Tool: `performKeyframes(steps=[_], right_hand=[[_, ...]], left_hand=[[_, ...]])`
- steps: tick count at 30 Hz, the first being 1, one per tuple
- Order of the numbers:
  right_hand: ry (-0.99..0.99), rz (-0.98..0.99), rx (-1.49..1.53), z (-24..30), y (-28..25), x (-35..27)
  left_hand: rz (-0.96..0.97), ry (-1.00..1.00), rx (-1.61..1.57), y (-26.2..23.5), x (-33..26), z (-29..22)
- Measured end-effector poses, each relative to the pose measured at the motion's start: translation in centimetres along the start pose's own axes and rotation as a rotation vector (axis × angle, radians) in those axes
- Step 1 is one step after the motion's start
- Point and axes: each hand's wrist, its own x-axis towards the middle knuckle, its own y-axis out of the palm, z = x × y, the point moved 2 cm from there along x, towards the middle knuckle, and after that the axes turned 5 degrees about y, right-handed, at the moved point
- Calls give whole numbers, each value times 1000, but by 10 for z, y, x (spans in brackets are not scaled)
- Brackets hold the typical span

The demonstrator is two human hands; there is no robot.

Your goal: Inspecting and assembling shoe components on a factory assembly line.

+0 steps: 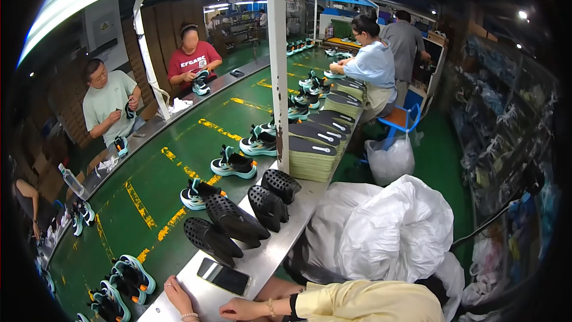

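Note:
My left hand (176, 296) lies on the metal edge of the work line, fingers stretched out and loosely together, with nothing in it. A pale bracelet is on that wrist. Close beside it, my right hand (237, 309) rests low at the bottom of the view, its fingers loosely curled in and seemingly around nothing. A beaded bracelet and a yellow sleeve (369, 302) are on that arm. Between the hands and the shoes lies a dark-screened phone (224, 276). Just beyond stand several black perforated, clog-like shoe forms (210, 240). Neither hand touches them.
Sneakers (233, 164) stand along the green conveyor (149, 185), some (128, 280) left of my left hand. Stacked insoles (310, 155) are past a white post (277, 65). White bags (393, 226) bulge at right. People (113, 104) work across the line; another (372, 59) sits farther along.

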Motion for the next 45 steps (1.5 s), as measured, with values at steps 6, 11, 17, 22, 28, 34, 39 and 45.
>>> performKeyframes(steps=[6, 11, 17, 22, 28, 34, 39, 45], right_hand=[[9, 4, -24, 1, 0, 1], [55, 29, -67, 2, -2, 2], [58, 143, 63, -9, 12, 13], [174, 274, 91, 54, -37, 0], [-51, -689, -363, 138, -212, -12], [544, -945, -992, 68, -322, -17], [642, -759, -1015, 34, -315, -11], [685, -765, -1048, 25, -311, -13]], left_hand=[[7, -13, -28, -2, -1, -12], [1, -21, -1, 4, -1, 2], [-38, -14, -25, -2, 0, 26], [-36, -191, -336, -6, 3, 18], [153, -118, -505, -29, 63, -27], [447, 128, -323, 22, 155, -97], [706, 251, -84, 89, 186, -97], [738, 442, 4, 142, 200, -105]])
